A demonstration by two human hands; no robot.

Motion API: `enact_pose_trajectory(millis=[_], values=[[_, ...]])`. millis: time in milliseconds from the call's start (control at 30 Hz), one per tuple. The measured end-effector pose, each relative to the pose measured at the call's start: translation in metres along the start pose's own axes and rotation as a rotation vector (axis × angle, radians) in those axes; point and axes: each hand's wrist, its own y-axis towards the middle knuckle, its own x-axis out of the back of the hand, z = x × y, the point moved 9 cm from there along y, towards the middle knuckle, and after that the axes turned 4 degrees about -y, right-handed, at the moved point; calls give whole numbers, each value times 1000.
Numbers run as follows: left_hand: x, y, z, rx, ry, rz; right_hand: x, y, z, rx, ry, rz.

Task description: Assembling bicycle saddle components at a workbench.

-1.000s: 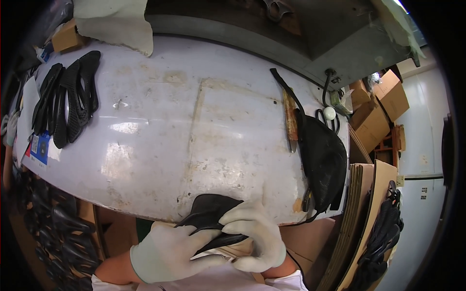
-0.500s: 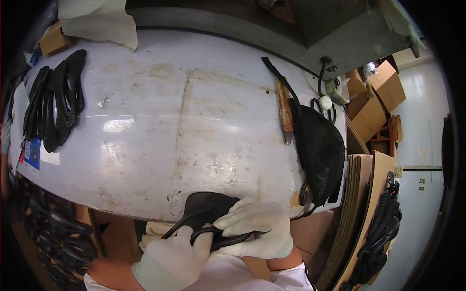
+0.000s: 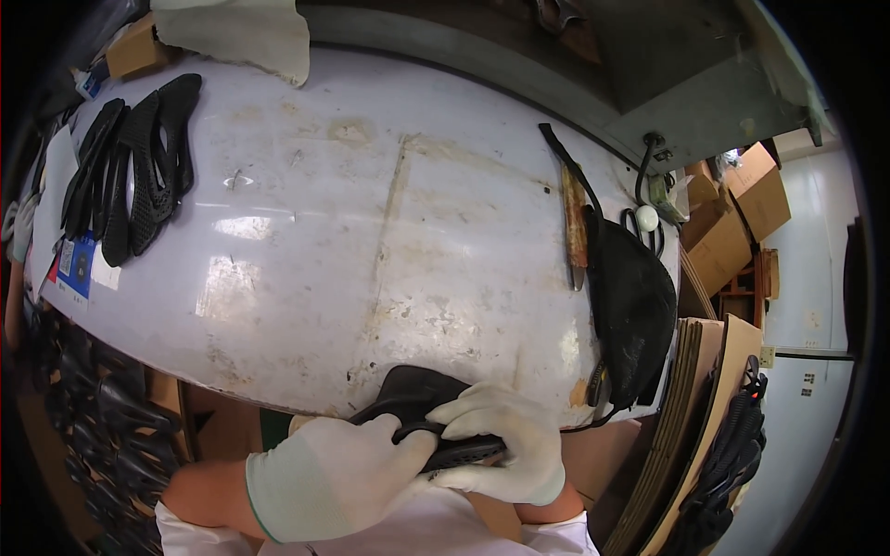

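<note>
At the table's near edge, both my hands, in whitish gloves, hold a black bicycle saddle [image 3: 415, 387]. Its broad smooth end points away from me, over the tabletop; a strip full of small holes shows along its near side. My left hand [image 3: 348, 473] grips it from the left, its fingers pressed into the middle of the piece. From the right my right hand [image 3: 505, 440] wraps round it, fingers on top and thumb beneath. The gloves hide much of the saddle's middle.
Similar black saddles [image 3: 141, 181] lie at the table's left, and several more black pieces [image 3: 120, 417] are below. Along the right lie a wrapped-handle knife [image 3: 574, 232] and a black mesh bag [image 3: 635, 310]. Cardboard sheets [image 3: 677, 417] stand right. Another person's gloved hand [image 3: 20, 232] shows far left.
The view has shifted, so the table appears further right. My left hand has turned and slid inward over the saddle. The saddle is tilted differently, showing more of its perforated side.
</note>
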Motion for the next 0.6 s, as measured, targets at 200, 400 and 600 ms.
enact_pose_trajectory(millis=[200, 400, 600], values=[[-3, -1, -5, 180, 115, 24, 4, -4, 3, 46, -90, -70], [6, -12, 36, 158, -522, -234, 7, -2, -15, 50, 11, -574], [-64, -42, 58, 118, -1562, -307, -21, -19, -15, 104, 671, -331]])
